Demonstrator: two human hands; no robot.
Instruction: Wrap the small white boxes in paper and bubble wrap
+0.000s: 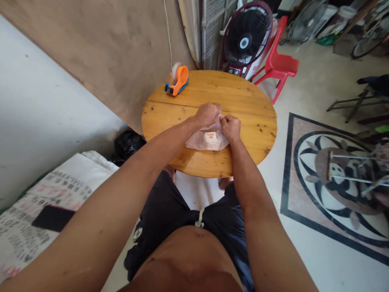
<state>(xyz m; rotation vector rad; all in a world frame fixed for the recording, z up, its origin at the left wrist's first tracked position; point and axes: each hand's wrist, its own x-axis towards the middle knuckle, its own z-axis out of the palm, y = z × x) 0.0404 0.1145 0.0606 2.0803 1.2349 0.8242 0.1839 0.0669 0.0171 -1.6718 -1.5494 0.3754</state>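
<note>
A translucent pinkish bag, apparently of bubble wrap [194,142], lies on the round wooden table [252,109]. On or inside it sits a small white box with red print [210,137]; I cannot tell which. My left hand [208,114] is closed in a fist on the bag's gathered far edge. Close beside it, my right hand [231,127] is closed with the thumb and fingers pinching the same gathered plastic. The fingers of my left hand are partly hidden behind its back.
An orange and blue tape dispenser [179,80] stands at the table's far left edge. Behind the table are a black fan [247,34] and a red chair [281,63]. Left of me, a dark phone-like slab [52,218] lies on printed white sacking [69,178], near a black plastic bag [129,144].
</note>
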